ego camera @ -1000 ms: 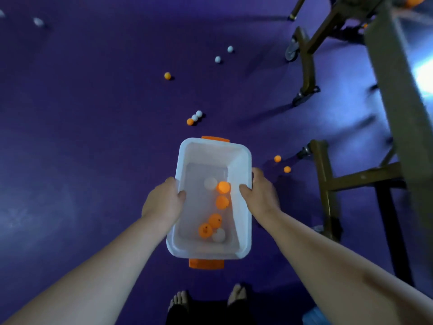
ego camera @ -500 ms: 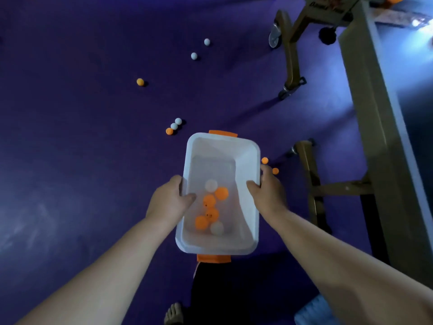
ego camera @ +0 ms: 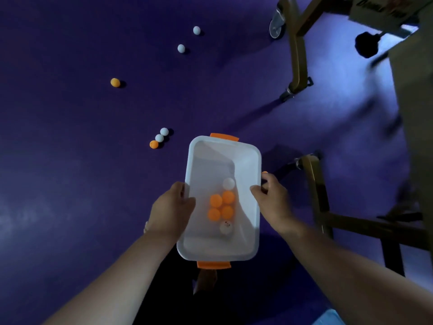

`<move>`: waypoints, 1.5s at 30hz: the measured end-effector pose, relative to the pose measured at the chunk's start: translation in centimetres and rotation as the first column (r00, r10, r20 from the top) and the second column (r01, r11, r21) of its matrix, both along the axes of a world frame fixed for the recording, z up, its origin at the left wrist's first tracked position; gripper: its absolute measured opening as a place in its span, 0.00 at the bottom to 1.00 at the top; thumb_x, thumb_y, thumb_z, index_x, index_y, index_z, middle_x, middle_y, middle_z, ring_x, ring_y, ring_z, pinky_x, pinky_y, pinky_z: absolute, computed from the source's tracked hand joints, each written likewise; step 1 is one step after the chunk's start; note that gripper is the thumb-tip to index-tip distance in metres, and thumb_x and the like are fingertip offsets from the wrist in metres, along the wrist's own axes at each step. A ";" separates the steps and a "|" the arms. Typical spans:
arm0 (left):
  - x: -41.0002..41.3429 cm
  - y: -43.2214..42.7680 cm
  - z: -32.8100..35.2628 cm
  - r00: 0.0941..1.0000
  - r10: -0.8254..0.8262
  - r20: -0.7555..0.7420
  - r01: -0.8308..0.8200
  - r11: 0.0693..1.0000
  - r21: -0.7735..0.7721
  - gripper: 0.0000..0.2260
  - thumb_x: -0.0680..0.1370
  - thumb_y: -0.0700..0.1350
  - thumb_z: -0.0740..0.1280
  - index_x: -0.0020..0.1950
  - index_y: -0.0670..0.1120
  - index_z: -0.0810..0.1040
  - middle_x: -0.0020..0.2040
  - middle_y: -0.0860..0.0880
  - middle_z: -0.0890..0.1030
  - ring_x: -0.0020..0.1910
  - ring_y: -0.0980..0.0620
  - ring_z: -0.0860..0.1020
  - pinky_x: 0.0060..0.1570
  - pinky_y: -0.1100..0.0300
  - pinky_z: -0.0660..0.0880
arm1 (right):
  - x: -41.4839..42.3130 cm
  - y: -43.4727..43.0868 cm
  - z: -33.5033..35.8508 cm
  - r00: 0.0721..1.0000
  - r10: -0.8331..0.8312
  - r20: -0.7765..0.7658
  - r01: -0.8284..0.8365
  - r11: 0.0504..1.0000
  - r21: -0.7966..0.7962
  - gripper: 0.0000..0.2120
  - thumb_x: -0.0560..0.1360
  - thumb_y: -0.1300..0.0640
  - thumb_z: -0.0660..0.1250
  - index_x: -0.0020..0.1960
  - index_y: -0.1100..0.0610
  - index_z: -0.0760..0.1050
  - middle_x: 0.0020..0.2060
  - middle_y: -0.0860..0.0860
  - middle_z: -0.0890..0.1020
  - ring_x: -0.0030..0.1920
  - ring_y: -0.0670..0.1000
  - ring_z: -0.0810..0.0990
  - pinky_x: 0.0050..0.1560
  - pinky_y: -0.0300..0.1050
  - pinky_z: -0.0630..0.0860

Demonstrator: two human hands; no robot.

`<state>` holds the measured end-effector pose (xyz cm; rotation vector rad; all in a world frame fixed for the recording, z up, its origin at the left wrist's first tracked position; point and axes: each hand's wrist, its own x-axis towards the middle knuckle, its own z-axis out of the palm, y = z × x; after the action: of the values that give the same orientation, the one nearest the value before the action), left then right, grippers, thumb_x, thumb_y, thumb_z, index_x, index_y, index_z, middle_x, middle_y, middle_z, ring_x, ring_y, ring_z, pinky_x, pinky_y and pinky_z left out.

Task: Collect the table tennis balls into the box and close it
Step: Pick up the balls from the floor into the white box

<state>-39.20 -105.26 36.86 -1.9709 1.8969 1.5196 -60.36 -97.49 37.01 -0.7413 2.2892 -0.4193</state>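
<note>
I hold a white plastic box (ego camera: 210,156) with orange end clasps above the purple floor. My left hand (ego camera: 172,207) grips its left rim and my right hand (ego camera: 273,198) grips its right rim. Inside lie several orange balls (ego camera: 221,206) and two white balls (ego camera: 228,183). On the floor to the upper left of the box sit an orange ball (ego camera: 154,144) touching two white balls (ego camera: 161,134). Farther off lie a lone orange ball (ego camera: 115,82) and two more white balls (ego camera: 181,48). A sliver of orange shows by my right fingers. No lid is in view.
The folded table tennis table's olive metal legs with wheels (ego camera: 297,55) stand at the upper right, and another leg frame (ego camera: 316,184) stands just right of the box. My dark trousers and foot (ego camera: 203,280) show below the box.
The view has moved forward and left over the floor with the box. The balls inside have rolled into a tighter cluster. The two orange floor balls by my right hand have slipped behind it.
</note>
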 end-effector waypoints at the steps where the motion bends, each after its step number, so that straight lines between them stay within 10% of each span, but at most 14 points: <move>1: -0.2 -0.9 -0.8 1.000 -0.009 -0.011 0.009 1.000 -0.011 0.05 0.74 0.46 0.65 0.41 0.48 0.70 0.35 0.51 0.75 0.36 0.49 0.73 0.32 0.58 0.67 | -0.1 -0.7 -1.0 1.000 -0.006 0.006 0.006 1.000 0.012 0.16 0.76 0.55 0.64 0.62 0.57 0.71 0.37 0.49 0.78 0.39 0.49 0.78 0.41 0.48 0.76; 8: -2.9 -6.0 -8.4 0.999 -0.040 -0.029 0.037 0.995 -0.093 0.06 0.74 0.44 0.66 0.46 0.44 0.71 0.39 0.48 0.76 0.38 0.46 0.72 0.36 0.57 0.63 | -2.2 -3.6 -9.3 0.999 0.029 -0.013 -0.028 0.998 0.059 0.12 0.75 0.60 0.65 0.57 0.60 0.73 0.35 0.51 0.76 0.34 0.41 0.69 0.33 0.26 0.64; 34: -14.9 -7.1 -34.1 0.975 0.148 -0.163 -0.168 0.979 -0.115 0.05 0.76 0.46 0.66 0.46 0.47 0.70 0.38 0.51 0.74 0.39 0.47 0.75 0.40 0.52 0.72 | -21.7 3.5 -41.8 0.958 -0.030 -0.284 0.191 0.805 0.561 0.27 0.77 0.58 0.63 0.73 0.56 0.59 0.72 0.59 0.58 0.69 0.63 0.63 0.66 0.53 0.64; 39: -16.1 -7.5 -34.7 0.976 0.129 -0.173 -0.153 0.979 -0.135 0.05 0.76 0.45 0.66 0.46 0.48 0.70 0.36 0.57 0.73 0.34 0.59 0.72 0.32 0.61 0.69 | -22.3 4.6 -42.9 0.957 -0.171 -0.236 0.286 0.707 0.647 0.19 0.75 0.58 0.64 0.65 0.59 0.68 0.67 0.64 0.62 0.59 0.65 0.69 0.61 0.50 0.68; 45: -15.6 -7.2 -34.7 0.981 0.138 -0.140 -0.157 0.978 -0.135 0.04 0.76 0.45 0.66 0.49 0.48 0.73 0.38 0.54 0.74 0.41 0.48 0.75 0.41 0.55 0.71 | -22.1 3.8 -41.7 0.969 0.046 -0.245 0.130 0.745 0.655 0.15 0.79 0.53 0.57 0.61 0.60 0.69 0.60 0.64 0.72 0.59 0.65 0.72 0.56 0.52 0.70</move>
<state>-54.84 -112.50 2.12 -2.1692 2.0061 1.6266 -82.48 -93.69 -4.65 -0.3753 2.4380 0.5086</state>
